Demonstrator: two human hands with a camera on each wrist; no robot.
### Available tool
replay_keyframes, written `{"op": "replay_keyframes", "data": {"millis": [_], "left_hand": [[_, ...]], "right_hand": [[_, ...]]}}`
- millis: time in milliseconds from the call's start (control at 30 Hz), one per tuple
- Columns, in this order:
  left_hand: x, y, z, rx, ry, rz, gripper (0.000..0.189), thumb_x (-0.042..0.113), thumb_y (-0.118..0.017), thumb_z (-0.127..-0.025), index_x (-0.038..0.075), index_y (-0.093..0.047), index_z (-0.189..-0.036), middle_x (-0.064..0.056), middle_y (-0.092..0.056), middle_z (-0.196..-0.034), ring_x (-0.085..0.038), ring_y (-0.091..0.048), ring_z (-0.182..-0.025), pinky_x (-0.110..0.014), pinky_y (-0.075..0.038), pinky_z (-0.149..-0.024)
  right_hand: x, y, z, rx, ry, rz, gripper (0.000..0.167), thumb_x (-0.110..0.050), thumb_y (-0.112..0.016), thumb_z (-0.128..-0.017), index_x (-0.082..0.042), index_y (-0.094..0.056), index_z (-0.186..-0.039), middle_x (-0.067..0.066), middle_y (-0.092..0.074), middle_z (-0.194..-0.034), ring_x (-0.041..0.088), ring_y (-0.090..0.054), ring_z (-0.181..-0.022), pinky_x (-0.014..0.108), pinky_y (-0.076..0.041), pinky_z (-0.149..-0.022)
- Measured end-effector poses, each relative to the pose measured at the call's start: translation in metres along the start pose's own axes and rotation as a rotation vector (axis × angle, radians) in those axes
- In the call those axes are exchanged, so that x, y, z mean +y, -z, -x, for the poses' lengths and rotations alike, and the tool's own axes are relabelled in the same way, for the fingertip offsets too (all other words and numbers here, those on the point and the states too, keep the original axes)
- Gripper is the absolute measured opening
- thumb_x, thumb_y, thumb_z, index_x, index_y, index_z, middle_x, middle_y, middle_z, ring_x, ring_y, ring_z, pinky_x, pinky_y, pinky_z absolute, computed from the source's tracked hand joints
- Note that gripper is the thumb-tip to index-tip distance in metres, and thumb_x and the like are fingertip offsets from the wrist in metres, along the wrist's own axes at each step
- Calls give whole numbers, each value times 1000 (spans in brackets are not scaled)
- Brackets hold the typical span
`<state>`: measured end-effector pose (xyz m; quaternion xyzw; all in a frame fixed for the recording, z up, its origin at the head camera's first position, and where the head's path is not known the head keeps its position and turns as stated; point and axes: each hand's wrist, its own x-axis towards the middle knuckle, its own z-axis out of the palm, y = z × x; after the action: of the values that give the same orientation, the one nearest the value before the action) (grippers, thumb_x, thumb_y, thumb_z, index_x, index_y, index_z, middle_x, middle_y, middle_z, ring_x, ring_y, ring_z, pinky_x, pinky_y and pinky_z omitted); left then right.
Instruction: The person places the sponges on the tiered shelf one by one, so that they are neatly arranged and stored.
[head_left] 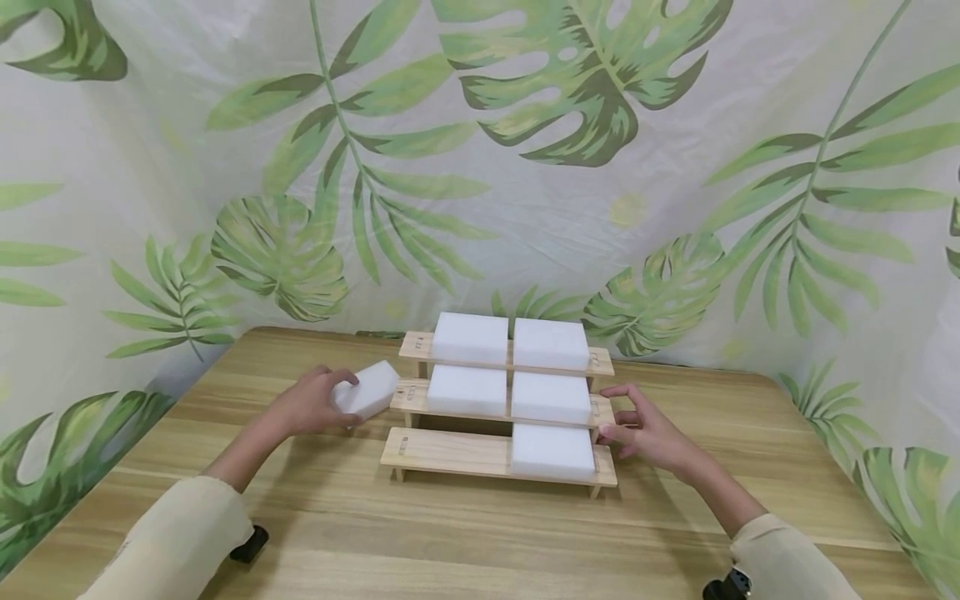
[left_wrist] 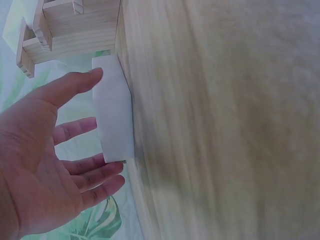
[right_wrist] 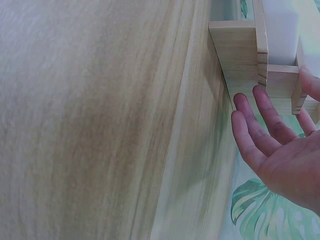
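Observation:
My left hand [head_left: 311, 406] holds a white foam block [head_left: 371, 389] just left of a three-tier wooden rack [head_left: 450, 450]. In the left wrist view the thumb lies on one end of that block [left_wrist: 112, 110], with fingers at its other end. Two white blocks [head_left: 470, 337] sit on the top tier and two [head_left: 551, 398] on the middle one. On the bottom tier a single block [head_left: 552, 450] sits at the right, with bare wood to its left. At the rack's right end is my right hand [head_left: 648, 435], its fingers spread loosely beside the tier ends.
The rack stands on a wood-grain table [head_left: 450, 542], towards its far edge. Behind it hangs a leaf-patterned cloth [head_left: 540, 225]. Dark wrist straps [head_left: 250, 544] show at both sleeves.

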<state>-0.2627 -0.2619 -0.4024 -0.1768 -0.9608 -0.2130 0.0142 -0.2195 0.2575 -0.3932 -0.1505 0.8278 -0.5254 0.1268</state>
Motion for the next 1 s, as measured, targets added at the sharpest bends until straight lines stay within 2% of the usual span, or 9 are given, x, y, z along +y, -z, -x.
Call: {"op": "replay_keyframes", "data": {"millis": [133,500,733,1000], "left_hand": [[-3,1,4,-21,13,5,63,27,-88,-78,-5,-64,-126,-33,-59,-111,-38,-58,-95,-51,-53,-74],[-3,2,7,-6,10,20,56,22,-87,-82,-5,-65,-126,-30,-58,-109,-35,-57,-93,-52,-53,-78],[-3,8,11,32,20,72,56,24,-85,-84,-6,-65,-126,-34,-57,-114,-39,-58,-97,-53,-52,-79],[-3,18,15,98,-21,98,54,21,-86,-82,-7,-65,-123,-30,-60,-111,-40,-60,-96,-49,-51,-76]], "right_hand": [[0,0,0,1,-2,2,63,-15,-66,-102,1,-29,-150,20,-70,-104,28,-70,-100,43,-57,-75],[0,0,0,8,-6,7,61,-15,-66,-102,1,-30,-149,21,-69,-105,30,-70,-101,44,-57,-76],[0,1,0,7,3,5,62,-16,-67,-102,1,-30,-149,24,-68,-106,31,-70,-101,45,-57,-76],[1,0,0,7,2,0,62,-15,-66,-102,1,-29,-150,23,-69,-105,30,-70,-101,44,-57,-75]]}}
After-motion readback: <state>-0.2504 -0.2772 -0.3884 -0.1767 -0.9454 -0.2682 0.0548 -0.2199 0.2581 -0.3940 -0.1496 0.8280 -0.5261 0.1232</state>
